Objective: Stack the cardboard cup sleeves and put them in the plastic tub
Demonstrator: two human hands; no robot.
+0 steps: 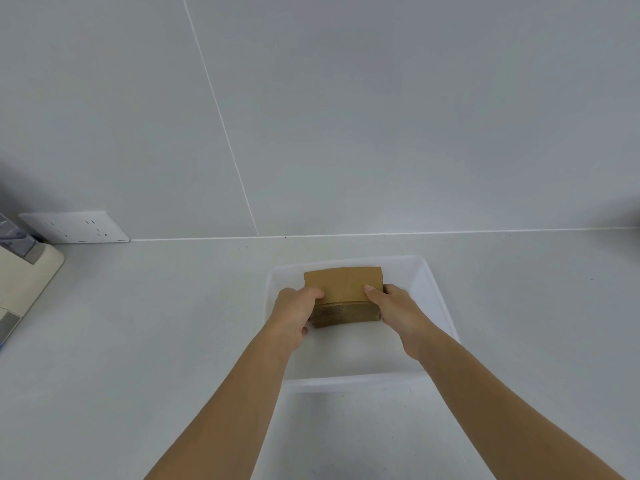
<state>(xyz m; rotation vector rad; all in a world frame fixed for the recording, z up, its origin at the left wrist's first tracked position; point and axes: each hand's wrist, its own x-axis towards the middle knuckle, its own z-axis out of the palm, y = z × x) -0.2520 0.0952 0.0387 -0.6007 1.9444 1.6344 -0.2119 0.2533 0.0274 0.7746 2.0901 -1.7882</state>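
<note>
A stack of flat brown cardboard cup sleeves is held over the inside of the white translucent plastic tub. My left hand grips the stack's left end, thumb on top. At the right end my right hand grips it the same way. The stack's near edge shows several layered sleeves. Whether the stack touches the tub's floor I cannot tell.
The tub stands on a white counter against a white wall. A white wall socket plate is at the back left. A beige appliance sits at the left edge.
</note>
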